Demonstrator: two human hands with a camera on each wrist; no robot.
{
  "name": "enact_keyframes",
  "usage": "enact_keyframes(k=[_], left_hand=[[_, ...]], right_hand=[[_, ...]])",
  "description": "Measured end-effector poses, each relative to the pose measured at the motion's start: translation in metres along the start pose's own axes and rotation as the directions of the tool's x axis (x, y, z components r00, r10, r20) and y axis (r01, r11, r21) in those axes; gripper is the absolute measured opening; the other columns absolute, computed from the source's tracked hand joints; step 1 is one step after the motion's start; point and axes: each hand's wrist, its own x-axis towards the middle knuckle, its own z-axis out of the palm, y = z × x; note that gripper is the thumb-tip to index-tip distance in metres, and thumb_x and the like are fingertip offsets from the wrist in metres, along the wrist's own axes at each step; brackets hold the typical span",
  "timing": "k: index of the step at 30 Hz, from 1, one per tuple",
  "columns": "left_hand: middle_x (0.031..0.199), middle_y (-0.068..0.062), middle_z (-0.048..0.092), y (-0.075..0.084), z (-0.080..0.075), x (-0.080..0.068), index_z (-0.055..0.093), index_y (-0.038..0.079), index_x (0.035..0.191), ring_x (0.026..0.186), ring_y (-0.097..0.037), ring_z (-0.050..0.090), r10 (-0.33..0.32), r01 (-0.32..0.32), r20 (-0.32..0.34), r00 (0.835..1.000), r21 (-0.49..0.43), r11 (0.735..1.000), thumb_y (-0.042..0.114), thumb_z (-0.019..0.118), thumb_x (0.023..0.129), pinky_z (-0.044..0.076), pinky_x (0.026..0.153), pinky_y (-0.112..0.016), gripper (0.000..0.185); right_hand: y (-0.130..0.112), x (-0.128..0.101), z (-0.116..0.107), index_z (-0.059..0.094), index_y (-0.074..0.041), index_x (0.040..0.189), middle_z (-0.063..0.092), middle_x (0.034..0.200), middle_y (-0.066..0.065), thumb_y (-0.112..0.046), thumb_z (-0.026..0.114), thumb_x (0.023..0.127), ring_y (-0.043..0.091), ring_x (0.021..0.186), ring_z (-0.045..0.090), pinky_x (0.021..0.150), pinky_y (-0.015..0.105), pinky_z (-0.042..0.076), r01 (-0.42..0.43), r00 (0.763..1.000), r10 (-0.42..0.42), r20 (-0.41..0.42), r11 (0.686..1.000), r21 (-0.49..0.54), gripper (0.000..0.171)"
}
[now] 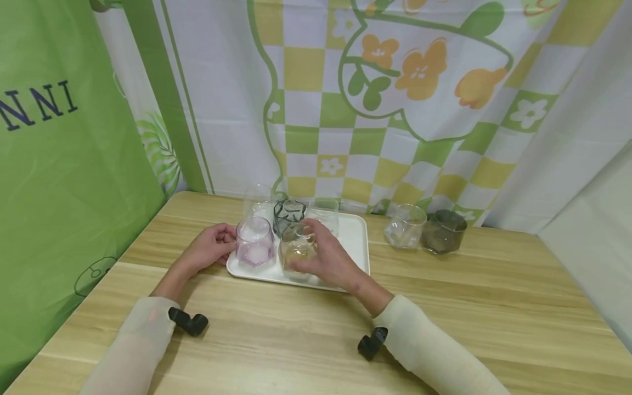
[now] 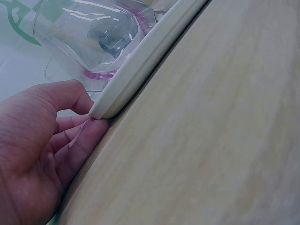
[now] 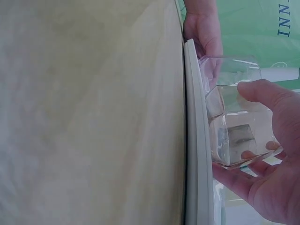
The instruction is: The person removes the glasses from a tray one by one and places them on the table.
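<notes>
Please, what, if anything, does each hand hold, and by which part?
The left hand pinches the white tray by its left edge; the right hand grips the amber-tinted glass around its sides.

Over on the left, I am seeing dark blue capital letters (image 1: 39,104) standing on the hanging green cloth (image 1: 74,181) and spelling NNI, the line slanting slightly upward to the right and its first N sitting right against the left edge of the head view. The right wrist's view is showing the same NNI on that green cloth, turned sideways so that the letters are running from top to bottom, the I coming lowest; those are the only characters I am managing to read.
</notes>
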Motion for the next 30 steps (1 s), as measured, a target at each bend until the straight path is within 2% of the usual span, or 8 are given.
enact_keyframes(k=[8, 17, 24, 30], left_hand=[[0.089, -0.013, 0.060, 0.001, 0.001, 0.000, 0.053, -0.009, 0.120, 0.072, -0.021, 0.063, 0.001, -0.001, 0.000, 1.000, 0.015, 1.000, 0.004, 0.064, 0.098, 0.060, 0.062, -0.033, 0.029], [0.090, -0.013, 0.061, -0.001, -0.001, 0.001, 0.053, -0.009, 0.121, 0.074, -0.022, 0.063, -0.002, 0.002, -0.001, 1.000, 0.023, 1.000, 0.005, 0.064, 0.098, 0.060, 0.063, -0.034, 0.029], [0.088, -0.013, 0.060, -0.003, -0.001, 0.001, 0.053, -0.008, 0.119, 0.073, -0.022, 0.062, 0.006, -0.006, -0.007, 1.000, 0.027, 1.000, 0.004, 0.064, 0.098, 0.060, 0.062, -0.033, 0.026], [0.087, -0.013, 0.060, -0.004, -0.001, 0.002, 0.054, -0.008, 0.119, 0.072, -0.022, 0.063, 0.009, -0.009, -0.004, 1.000, 0.023, 1.000, 0.004, 0.064, 0.098, 0.060, 0.062, -0.034, 0.026]], right_hand=[[-0.005, -0.002, -0.002, 0.045, -0.008, 0.145, 0.059, 0.131, 0.010, -0.025, 0.094, 0.074, 0.032, 0.114, 0.058, 0.094, 0.043, 0.050, -0.022, 0.999, 0.023, -0.049, 1.000, 0.015, 0.088], [-0.017, -0.015, -0.013, 0.044, -0.006, 0.146, 0.060, 0.131, 0.016, -0.026, 0.094, 0.074, 0.030, 0.116, 0.057, 0.095, 0.045, 0.050, -0.020, 0.998, 0.019, -0.054, 1.000, -0.014, 0.089], [-0.021, -0.030, -0.026, 0.045, -0.008, 0.147, 0.061, 0.133, 0.015, -0.027, 0.095, 0.073, 0.026, 0.120, 0.057, 0.097, 0.047, 0.049, -0.030, 0.996, 0.031, -0.078, 0.999, 0.011, 0.091], [-0.019, -0.045, -0.039, 0.046, -0.010, 0.146, 0.060, 0.133, 0.015, -0.022, 0.095, 0.073, 0.027, 0.121, 0.057, 0.090, 0.046, 0.053, -0.047, 0.994, 0.049, -0.096, 0.998, 0.030, 0.089]])
